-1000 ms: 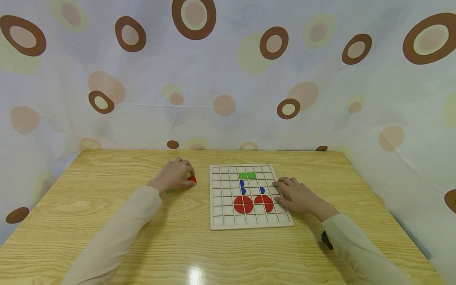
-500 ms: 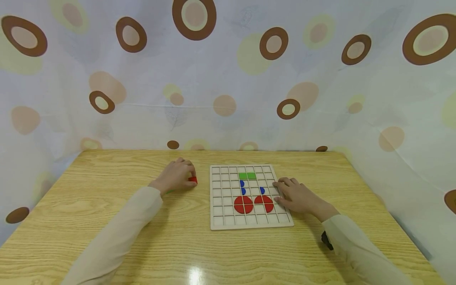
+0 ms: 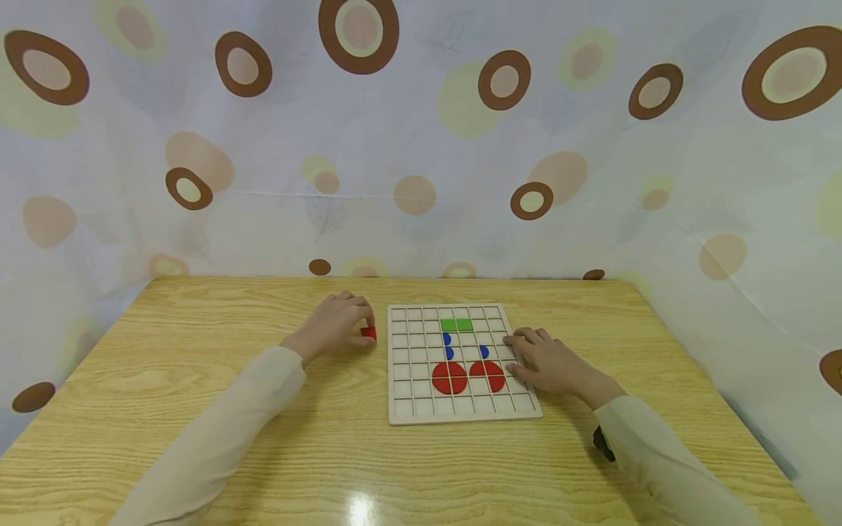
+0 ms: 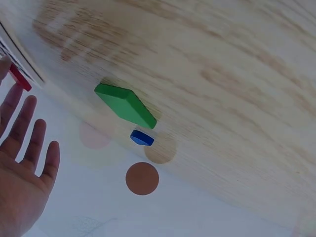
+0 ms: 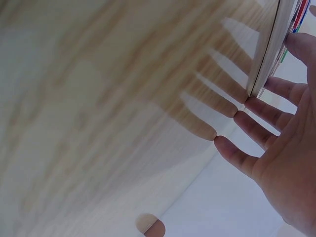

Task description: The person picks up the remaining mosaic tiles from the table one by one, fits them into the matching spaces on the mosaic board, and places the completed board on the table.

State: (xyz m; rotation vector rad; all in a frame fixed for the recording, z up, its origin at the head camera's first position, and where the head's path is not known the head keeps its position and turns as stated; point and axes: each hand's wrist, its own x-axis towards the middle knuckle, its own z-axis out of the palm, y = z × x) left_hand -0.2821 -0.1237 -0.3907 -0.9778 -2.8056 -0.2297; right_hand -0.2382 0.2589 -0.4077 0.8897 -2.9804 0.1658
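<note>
In the head view my left hand is left of the pale grid board, pinching a small red tile between thumb and index finger. The left wrist view shows the tile's edge near the board, its exact shape unclear. My right hand rests at the board's right edge, thumb and index finger touching it, the other fingers spread on the table. On the board lie green tiles, small blue half-rounds, a red circle of quarter pieces and a second red rounded shape.
A green block and a small blue piece lie on the wooden table, visible in the left wrist view and hidden behind the hand in the head view. A patterned cloth hangs along the table's back and sides.
My left hand has slid a little to the right with the red tile, closer to the board. The green edge seen behind it earlier is now covered. My right hand stays put.
</note>
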